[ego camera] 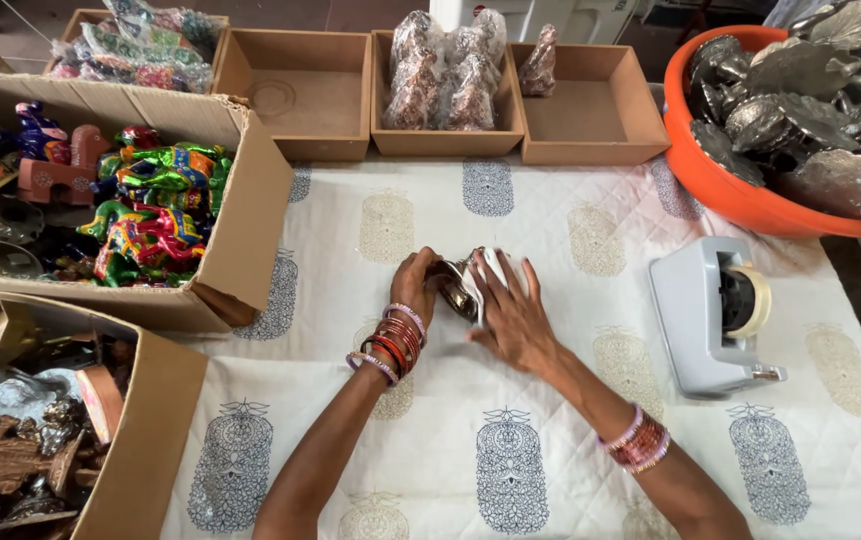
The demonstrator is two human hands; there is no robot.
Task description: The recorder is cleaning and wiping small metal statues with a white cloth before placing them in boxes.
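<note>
A small dark metal figurine (458, 290) lies partly wrapped in white material (492, 268) on the printed cloth (551, 450) at the middle of the table. My left hand (416, 285) grips the figurine from the left, fingers curled round it. My right hand (514, 315) presses flat on the white wrap from the right, fingers spread. Both wrists carry several bangles. Most of the figurine is hidden between the hands.
A grey tape dispenser (713, 315) stands to the right. An orange tub (751, 195) holds several metal leaf shapes. Wooden trays (311, 95) line the back, some with wrapped pieces (446, 70). Cardboard boxes (251, 215) of colourful and bronze figurines stand at left.
</note>
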